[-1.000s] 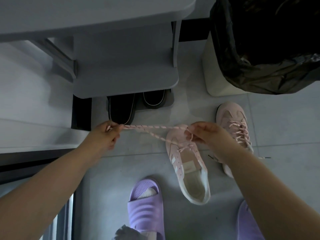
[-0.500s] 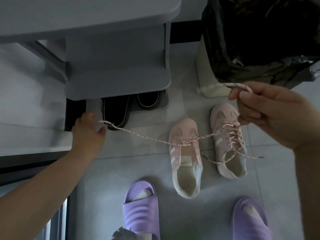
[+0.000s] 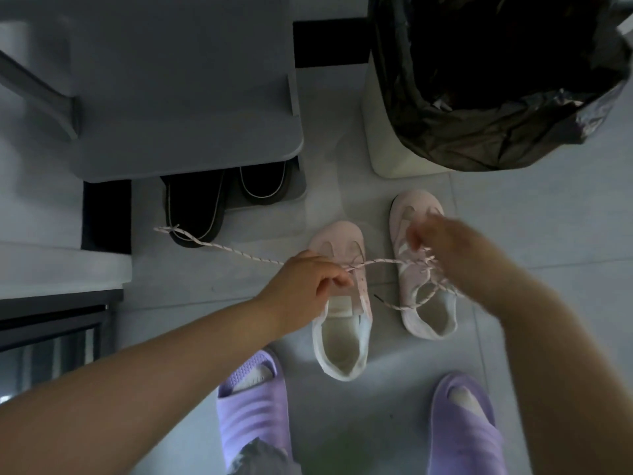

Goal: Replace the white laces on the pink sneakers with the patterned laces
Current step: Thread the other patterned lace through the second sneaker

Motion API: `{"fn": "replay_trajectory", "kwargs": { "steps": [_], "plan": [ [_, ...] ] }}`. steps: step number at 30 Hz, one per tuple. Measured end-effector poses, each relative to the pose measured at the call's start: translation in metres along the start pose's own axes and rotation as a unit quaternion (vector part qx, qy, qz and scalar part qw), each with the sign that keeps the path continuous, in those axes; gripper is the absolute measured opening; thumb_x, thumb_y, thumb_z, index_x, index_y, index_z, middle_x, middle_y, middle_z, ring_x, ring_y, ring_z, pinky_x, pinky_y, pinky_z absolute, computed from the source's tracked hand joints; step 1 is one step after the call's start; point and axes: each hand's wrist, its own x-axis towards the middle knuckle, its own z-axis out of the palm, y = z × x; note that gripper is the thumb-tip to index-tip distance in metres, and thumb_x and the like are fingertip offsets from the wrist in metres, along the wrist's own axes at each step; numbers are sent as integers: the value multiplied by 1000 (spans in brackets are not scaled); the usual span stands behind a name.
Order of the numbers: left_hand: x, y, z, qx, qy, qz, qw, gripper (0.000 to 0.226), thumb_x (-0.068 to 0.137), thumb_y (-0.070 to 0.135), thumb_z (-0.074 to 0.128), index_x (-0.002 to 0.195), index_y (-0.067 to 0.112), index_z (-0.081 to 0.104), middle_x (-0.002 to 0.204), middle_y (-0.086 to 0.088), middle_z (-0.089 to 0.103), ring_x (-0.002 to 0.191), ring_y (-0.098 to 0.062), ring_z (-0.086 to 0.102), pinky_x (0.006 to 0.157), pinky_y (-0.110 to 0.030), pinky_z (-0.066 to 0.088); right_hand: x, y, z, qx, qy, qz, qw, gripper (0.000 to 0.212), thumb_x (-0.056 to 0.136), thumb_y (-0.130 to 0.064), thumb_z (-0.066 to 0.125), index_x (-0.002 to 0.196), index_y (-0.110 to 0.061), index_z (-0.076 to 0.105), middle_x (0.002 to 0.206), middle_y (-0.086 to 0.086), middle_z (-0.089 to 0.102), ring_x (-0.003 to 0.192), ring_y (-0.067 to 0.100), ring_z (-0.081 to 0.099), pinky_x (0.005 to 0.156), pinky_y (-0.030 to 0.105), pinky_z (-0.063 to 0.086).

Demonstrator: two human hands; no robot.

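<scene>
Down on the floor (image 3: 531, 252) here, feeding the patterned lace (image 3: 239, 252) through the nearer pink sneaker (image 3: 342, 337). Pinching that lace with the left hand (image 3: 308, 282), fingers curled round it, right above the front eyelets. Stretching away from there up and to the left, long and loose, with the tail end lying by the dark slippers (image 3: 195, 214) tucked under the grey shelf (image 3: 188, 97). Crossing rightward too, toward the right hand (image 3: 455, 255), which is too blurred to say whether gripping the lace or merely hovering over it.

Pointing toe away and heel toward the feet, that sneaker, so the lacing has to climb heelward, straight back along the shoe. Sitting just beside it on the right, parallel, a second sneaker (image 3: 424, 317) already wearing patterned lacing, with loose ends trailing on the tile. Closer to the work by far on the left side, with the other hand off above the neighbouring shoe.

Looks like an early stage on this one — only the first crossing threaded. Probably calls for evening up both ends before the next eyelets.

Beyond on the right, a white bin (image 3: 394, 132) with a black liner; at the bottom, purple slides (image 3: 253, 406) on the feet.
</scene>
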Motion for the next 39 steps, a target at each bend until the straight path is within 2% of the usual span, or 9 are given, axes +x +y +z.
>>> {"fn": "replay_trajectory", "kwargs": {
  "steps": [2, 5, 8, 13, 20, 23, 26, 33, 39],
  "plan": [
    [5, -2, 6, 17, -28, -31, 999, 28, 88, 10, 49, 104, 19, 70, 108, 1, 67, 106, -21, 51, 92, -20, 33, 1, 17, 31, -85, -5, -64, 994, 39, 95, -32, 29, 95, -9, 62, 89, 10, 62, 82, 22, 60, 79, 37, 48],
    [11, -3, 9, 83, -87, -50, 991, 39, 81, 30, 40, 107, 24, 69, 111, 1, 66, 109, -26, 48, 92, -29, 39, -4, 38, 64, -126, -149, 76, 978, 66, 90, -60, 16, 120, -15, 54, 121, 13, 57, 114, 30, 51, 98, 41, 39],
    [14, -2, 18, 119, -106, -68, 985, 35, 88, 25, 42, 117, 32, 62, 125, 8, 58, 118, -27, 40, 96, -33, 36, -5, 45, 78, -92, -137, 107, 980, 62, 93, -54, 18, 124, -12, 52, 125, 14, 55, 119, 32, 48, 101, 39, 35],
    [12, -2, 38, 85, -53, -88, 991, 33, 86, 20, 46, 111, 28, 65, 122, 6, 61, 115, -32, 45, 93, -35, 36, 0, 51, 80, -50, -23, 120, 991, 41, 101, -30, 26, 114, -9, 58, 109, 15, 61, 102, 31, 55, 75, 27, 34],
    [15, 3, 44, 24, 26, -142, 989, 28, 84, 12, 56, 104, 25, 70, 113, 2, 66, 109, -32, 48, 93, -36, 38, 12, 64, 87, -19, 72, 67, 995, 15, 87, -12, 53, 83, -13, 67, 70, -4, 56, 70, 16, 52, 52, 15, 32],
    [16, 4, 48, 9, 44, -154, 987, 27, 82, 13, 58, 101, 27, 71, 105, 2, 67, 102, -31, 48, 90, -37, 39, 11, 62, 90, -1, 67, 30, 997, 18, 84, -6, 57, 90, -11, 73, 81, 1, 68, 75, 14, 59, 63, 4, 39],
    [17, 3, 52, 4, 64, -163, 985, 25, 80, 13, 60, 96, 27, 72, 100, 2, 68, 98, -30, 49, 88, -38, 40, 10, 62, 90, -25, 38, 5, 999, 26, 85, -2, 53, 95, -14, 74, 93, 5, 73, 87, 21, 65, 78, 24, 47],
    [22, -2, 56, -5, 93, -152, 984, 12, 77, 27, 69, 87, 29, 74, 85, 5, 69, 88, -28, 54, 81, -40, 44, 13, 60, 84, -133, 33, -72, 988, 36, 76, -15, 40, 82, -13, 75, 81, 10, 71, 75, 25, 63, 64, 18, 32],
    [26, -1, 56, 3, 108, -166, 980, 24, 70, 39, 55, 80, 29, 75, 84, 5, 72, 87, -28, 58, 81, -42, 45, 28, 52, 97, -259, -18, -34, 965, 22, 88, -8, 49, 101, -12, 67, 101, 8, 65, 93, 27, 62, 76, 30, 48]
  ]
}}
